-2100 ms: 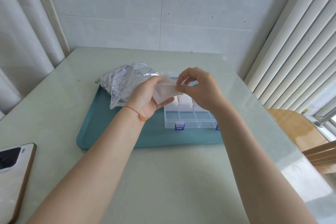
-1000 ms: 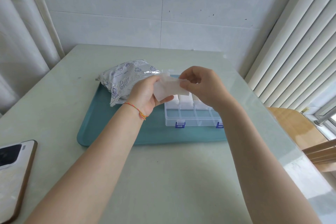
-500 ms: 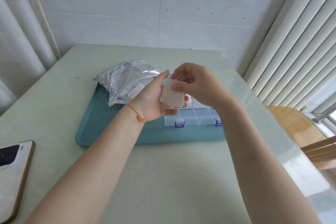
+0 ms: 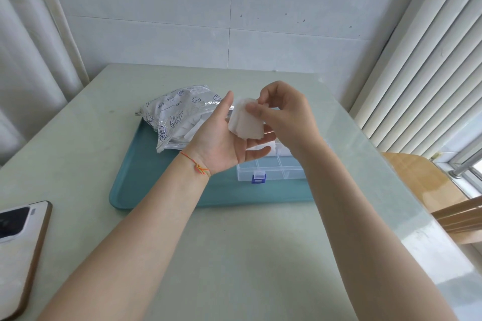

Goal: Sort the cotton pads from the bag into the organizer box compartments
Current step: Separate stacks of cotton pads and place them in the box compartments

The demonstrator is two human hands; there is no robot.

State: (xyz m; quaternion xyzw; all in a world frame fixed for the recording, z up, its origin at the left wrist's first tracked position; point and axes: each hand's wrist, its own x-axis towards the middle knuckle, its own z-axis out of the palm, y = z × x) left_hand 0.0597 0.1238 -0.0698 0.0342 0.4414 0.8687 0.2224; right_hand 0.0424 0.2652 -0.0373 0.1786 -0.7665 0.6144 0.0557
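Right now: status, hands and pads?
Left hand open under pads. Right hand pinching them, above box. Nothing in the way.

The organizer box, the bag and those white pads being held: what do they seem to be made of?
The organizer box looks like clear hard plastic: its dividers show through, and it has a blue latch. The bag seems to be thin glossy plastic film, crinkled and shiny, printed with blue figures. The cotton pads look soft, matte and fibrous, probably cotton.
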